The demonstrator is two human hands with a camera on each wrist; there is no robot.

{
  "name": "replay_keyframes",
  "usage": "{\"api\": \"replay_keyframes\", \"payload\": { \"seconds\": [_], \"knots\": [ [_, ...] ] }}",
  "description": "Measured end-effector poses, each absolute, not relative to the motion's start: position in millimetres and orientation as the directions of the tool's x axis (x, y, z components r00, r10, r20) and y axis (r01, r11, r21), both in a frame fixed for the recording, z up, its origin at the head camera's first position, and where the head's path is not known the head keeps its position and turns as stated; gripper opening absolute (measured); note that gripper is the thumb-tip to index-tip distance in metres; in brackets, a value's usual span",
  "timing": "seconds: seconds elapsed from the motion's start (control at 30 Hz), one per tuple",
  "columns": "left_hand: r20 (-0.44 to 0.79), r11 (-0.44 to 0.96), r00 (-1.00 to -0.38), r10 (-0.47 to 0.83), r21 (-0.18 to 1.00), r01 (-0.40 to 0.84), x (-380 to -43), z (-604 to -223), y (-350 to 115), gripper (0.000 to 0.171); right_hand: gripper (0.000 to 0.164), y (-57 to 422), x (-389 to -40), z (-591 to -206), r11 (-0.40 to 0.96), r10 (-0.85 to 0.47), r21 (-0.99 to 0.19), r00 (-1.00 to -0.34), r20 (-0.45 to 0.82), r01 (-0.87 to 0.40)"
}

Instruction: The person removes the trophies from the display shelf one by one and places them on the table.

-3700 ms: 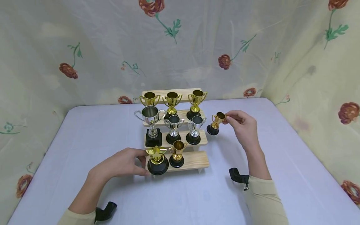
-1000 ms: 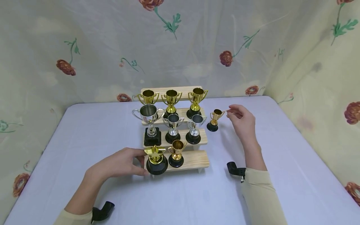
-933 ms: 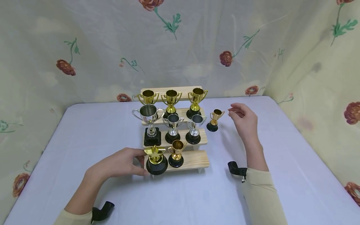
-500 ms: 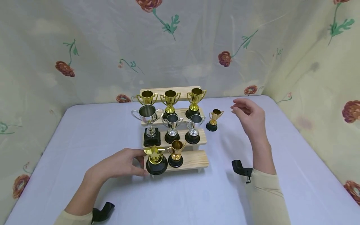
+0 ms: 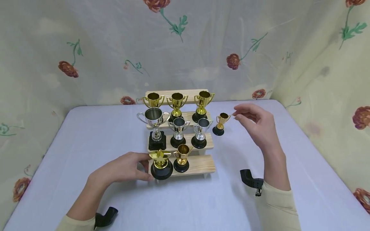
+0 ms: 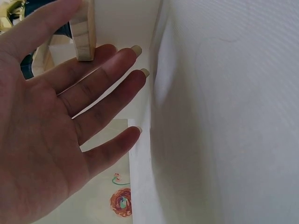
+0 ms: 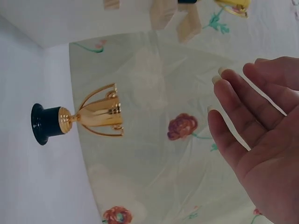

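My left hand holds the left end of the lowest step of a tiered wooden display stand, thumb at the front, index finger behind. In the left wrist view the step's end shows between them, with the other fingers extended. A small bronze-gold trophy cup stands upright on the table, right of the stand. Close to its right handle hovers my right hand, fingers loosely bent and holding nothing. The right wrist view shows a gap between the trophy cup and the fingers.
On the front step are a gold star trophy and a bronze-gold cup. Behind stand silver cups, one larger, then gold cups. A white cloth covers the table; a floral curtain hangs behind.
My right hand has let go of the small trophy cup, which was tilted in its fingers and now stands upright. The hand drew off rightward, then came back near the handle. The left hand stays.
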State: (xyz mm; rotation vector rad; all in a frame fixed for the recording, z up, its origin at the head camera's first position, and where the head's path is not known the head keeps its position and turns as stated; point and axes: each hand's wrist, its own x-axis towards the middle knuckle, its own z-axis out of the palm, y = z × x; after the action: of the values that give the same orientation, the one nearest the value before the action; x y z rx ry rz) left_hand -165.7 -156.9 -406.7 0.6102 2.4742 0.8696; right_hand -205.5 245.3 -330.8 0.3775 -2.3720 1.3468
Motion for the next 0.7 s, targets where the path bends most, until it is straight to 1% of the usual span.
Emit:
{"api": "replay_keyframes", "payload": {
  "seconds": [0.2, 0.37, 0.57, 0.7],
  "knots": [
    [-0.258, 0.709, -0.803, 0.537, 0.655, 0.263, -165, -406, -155, 0.04, 0.02, 241, -190, -323, 0.468, -0.105, -0.747, -0.869, 0.484, -0.473],
    [-0.251, 0.706, -0.802, 0.542, 0.653, 0.272, -165, -405, -155, 0.039, 0.018, 235, -187, -318, 0.455, -0.17, -0.728, -0.853, 0.494, -0.512],
    [-0.265, 0.711, -0.801, 0.537, 0.653, 0.261, -166, -406, -156, 0.041, 0.014, 228, -178, -313, 0.477, -0.256, -0.696, -0.842, 0.475, -0.537],
    [-0.269, 0.715, -0.802, 0.533, 0.649, 0.258, -166, -406, -156, 0.045, 0.018, 223, -171, -311, 0.48, -0.323, -0.684, -0.835, 0.445, -0.55]
  ]
}}
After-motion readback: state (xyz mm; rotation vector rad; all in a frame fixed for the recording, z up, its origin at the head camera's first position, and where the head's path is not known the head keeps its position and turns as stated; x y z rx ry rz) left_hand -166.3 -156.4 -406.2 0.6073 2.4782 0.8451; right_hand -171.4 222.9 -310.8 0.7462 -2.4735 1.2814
